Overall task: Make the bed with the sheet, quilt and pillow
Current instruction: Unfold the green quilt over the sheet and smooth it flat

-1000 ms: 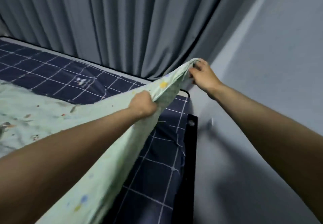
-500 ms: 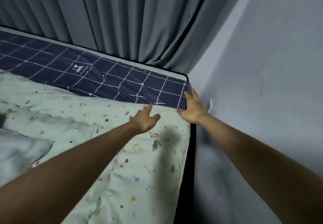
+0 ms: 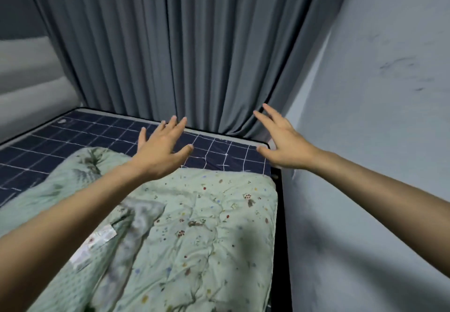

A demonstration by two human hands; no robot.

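both hands, left hand (image 3: 162, 152) and right hand (image 3: 283, 141), hover spread wide and empty over the bed's far right corner, the pale green floral quilt (image 3: 194, 228) lying rumpled short of the navy grid-patterned sheet's (image 3: 73, 133) far edge, so spreading seems the step and next probably regripping its bunched left side.

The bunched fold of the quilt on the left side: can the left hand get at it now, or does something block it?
Probably yes. The left hand is open and empty, raised over the near edge of the quilt. The bunched fold lies just to its left, with nothing lying over it.
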